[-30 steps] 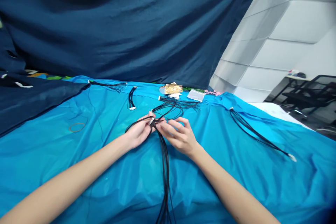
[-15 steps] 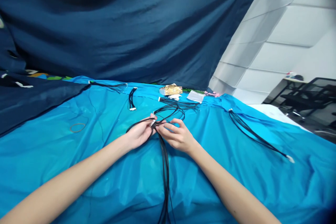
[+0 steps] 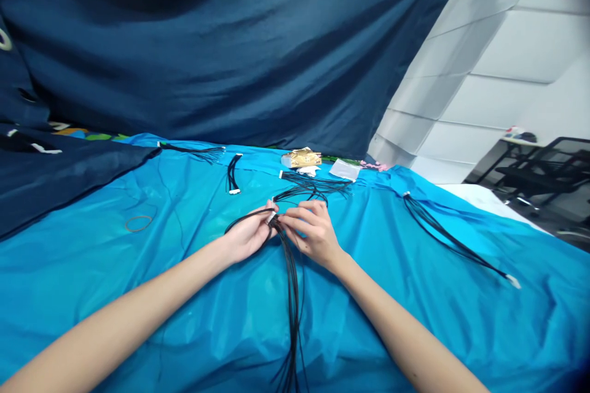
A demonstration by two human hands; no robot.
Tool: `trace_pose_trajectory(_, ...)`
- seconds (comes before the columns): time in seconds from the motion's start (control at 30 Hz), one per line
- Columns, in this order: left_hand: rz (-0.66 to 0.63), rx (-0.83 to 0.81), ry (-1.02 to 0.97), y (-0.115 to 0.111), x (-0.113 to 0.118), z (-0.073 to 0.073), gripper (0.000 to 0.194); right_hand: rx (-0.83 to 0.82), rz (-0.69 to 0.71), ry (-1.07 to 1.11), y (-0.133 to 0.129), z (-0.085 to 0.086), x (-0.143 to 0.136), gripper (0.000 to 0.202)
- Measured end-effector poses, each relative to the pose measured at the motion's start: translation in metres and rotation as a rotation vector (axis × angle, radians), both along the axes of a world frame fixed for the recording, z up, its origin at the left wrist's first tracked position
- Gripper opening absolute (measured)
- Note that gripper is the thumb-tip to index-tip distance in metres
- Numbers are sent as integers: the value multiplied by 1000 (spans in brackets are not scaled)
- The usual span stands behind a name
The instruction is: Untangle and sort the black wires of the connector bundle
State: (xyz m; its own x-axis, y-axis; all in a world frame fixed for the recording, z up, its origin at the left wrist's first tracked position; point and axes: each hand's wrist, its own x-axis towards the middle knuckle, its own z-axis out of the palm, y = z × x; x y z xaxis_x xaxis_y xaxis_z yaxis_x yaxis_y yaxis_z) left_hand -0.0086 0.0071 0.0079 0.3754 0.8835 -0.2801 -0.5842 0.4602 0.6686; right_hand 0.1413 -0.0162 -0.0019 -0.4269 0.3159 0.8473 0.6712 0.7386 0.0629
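Blue-covered surface (image 3: 207,313), navy drape (image 3: 230,43) behind: black wires, two bare hands.
Left to right: thin loop (image 3: 139,224), lying flat; far wire bundle (image 3: 191,150); short wire bundle (image 3: 234,173), white-ended; left hand (image 3: 246,238), fingers curled closed on white connector (image 3: 271,217); black wires (image 3: 291,295), hanging from that connector between the hands; gold packet (image 3: 304,158), farther back; right hand (image 3: 318,234), fingertips pinched together on the wires beside the connector; white sheet (image 3: 345,169); long wire bundle (image 3: 452,236), slanting; black chair (image 3: 548,163), beyond.

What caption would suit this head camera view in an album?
Two hands working at a white connector on black wires above a blue sheet.
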Motion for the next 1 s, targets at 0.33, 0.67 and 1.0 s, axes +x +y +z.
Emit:
trace_pose_trajectory(0.33, 1, 34, 40, -1, 0, 1, 14, -686, 390, 927, -9, 22, 6, 8)
trace_pose_trajectory(0.67, -11, 159, 107, -4, 0, -2, 14, -382, 185, 976, -20, 39, 17, 20)
trace_pose_trajectory(1.0, -13, 420, 96, -9, 3, -12, 18, -125, -141, 244, -23, 16, -5, 13)
